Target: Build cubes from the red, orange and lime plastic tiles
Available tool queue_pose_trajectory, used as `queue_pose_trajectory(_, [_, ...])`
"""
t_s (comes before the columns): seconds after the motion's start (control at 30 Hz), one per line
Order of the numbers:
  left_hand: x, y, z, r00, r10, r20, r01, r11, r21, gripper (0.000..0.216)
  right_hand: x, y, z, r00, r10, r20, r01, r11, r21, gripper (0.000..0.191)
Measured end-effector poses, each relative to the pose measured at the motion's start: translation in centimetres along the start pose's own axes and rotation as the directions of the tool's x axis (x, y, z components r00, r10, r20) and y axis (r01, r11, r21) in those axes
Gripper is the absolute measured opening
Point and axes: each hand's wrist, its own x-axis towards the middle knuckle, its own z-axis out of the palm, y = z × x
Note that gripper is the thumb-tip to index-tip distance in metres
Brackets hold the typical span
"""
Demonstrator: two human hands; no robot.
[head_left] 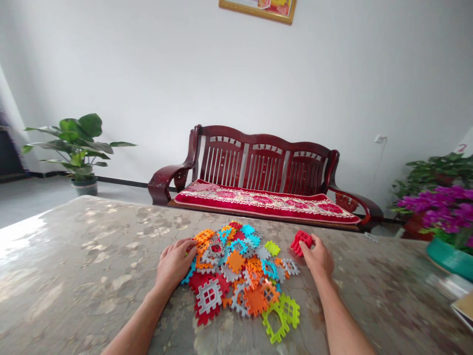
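A heap of flat plastic interlocking tiles in orange, red, grey, blue and lime lies on the marbled table. My left hand rests at the heap's left edge, fingers curled onto the tiles there. My right hand is to the right of the heap, fingers closed on a small red block of joined tiles that sits on the table. A lime tile lies between the heap and the red block. Two lime frames lie at the heap's near edge.
A dark red wooden bench with a red cushion stands behind the table. A leafy potted plant is at the far left. Purple flowers in a green pot and some papers occupy the table's right edge.
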Motion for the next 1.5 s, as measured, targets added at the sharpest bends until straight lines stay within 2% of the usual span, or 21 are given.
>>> queue_pose_trajectory(0.23, [0.0, 0.1, -0.1, 1.0, -0.005, 0.013, 0.005, 1.0, 0.008, 0.035, -1.0, 0.0, -0.2, 0.999, -0.02, -0.025, 0.02, 1.0, -0.012, 0.058])
queue_pose_trajectory(0.47, [0.0, 0.1, 0.0, 1.0, -0.004, -0.001, 0.004, 1.0, 0.001, 0.034, -1.0, 0.2, 0.2, 0.998, -0.055, -0.015, 0.055, 0.998, 0.008, 0.067])
queue_pose_trajectory(0.73, [-0.1, 0.3, -0.3, 1.0, -0.002, -0.007, 0.002, 1.0, 0.012, 0.033, -1.0, 0.2, 1.0, 0.993, 0.045, 0.113, -0.055, 0.994, 0.09, 0.073])
queue_pose_trajectory(0.87, [-0.1, 0.3, -0.2, 1.0, 0.001, -0.001, -0.001, 1.0, 0.014, 0.034, -1.0, 0.4, 1.4, 0.997, 0.024, 0.068, -0.034, 0.988, 0.151, 0.073])
queue_pose_trajectory(1.07, [0.0, 0.0, 0.0, 1.0, 0.006, -0.014, -0.005, 1.0, 0.006, 0.033, -0.6, 1.2, 2.8, 0.999, -0.052, -0.014, 0.053, 0.97, 0.238, 0.094])
queue_pose_trajectory(1.33, [0.0, 0.0, 0.1, 1.0, 0.002, -0.002, -0.002, 1.0, 0.016, 0.034, -0.5, 0.8, 2.8, 0.993, 0.037, 0.114, -0.051, 0.992, 0.118, 0.094])
queue_pose_trajectory(1.5, [0.0, -0.1, 0.1, 1.0, -0.002, -0.001, 0.002, 1.0, 0.016, 0.034, -0.6, 0.7, 2.6, 0.993, 0.005, 0.115, -0.016, 0.996, 0.09, 0.098])
